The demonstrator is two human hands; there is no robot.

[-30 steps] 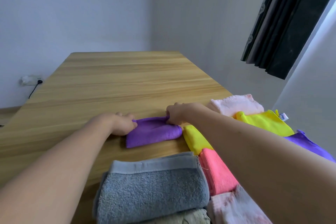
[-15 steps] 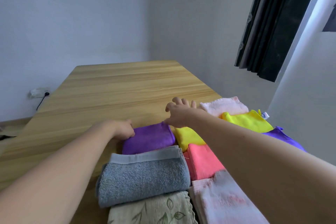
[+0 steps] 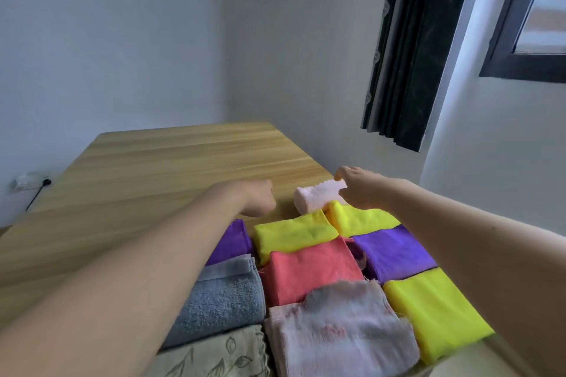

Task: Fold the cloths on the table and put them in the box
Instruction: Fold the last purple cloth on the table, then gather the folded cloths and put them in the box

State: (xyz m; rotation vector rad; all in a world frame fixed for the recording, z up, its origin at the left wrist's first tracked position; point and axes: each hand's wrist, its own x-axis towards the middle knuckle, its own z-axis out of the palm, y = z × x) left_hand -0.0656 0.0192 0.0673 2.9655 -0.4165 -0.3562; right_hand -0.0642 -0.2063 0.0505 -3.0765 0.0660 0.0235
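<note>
The right hand [image 3: 360,190] pinches the pink cloth [image 3: 315,196]; the left hand [image 3: 260,197] is curled, holding nothing. Folded nearby: three yellow cloths [image 3: 294,234], two purple cloths [image 3: 393,251].

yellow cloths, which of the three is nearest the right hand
The far yellow cloth, right under the right hand beside the pale pink cloth. The others lie nearer the camera.

The folded cloths [image 3: 309,266] lie packed edge to edge in rows on the near right part of the table [image 3: 171,168]. Behind them, at the far end of the rows, one rolled cloth [image 3: 315,197] sits near the table's right edge.
</note>
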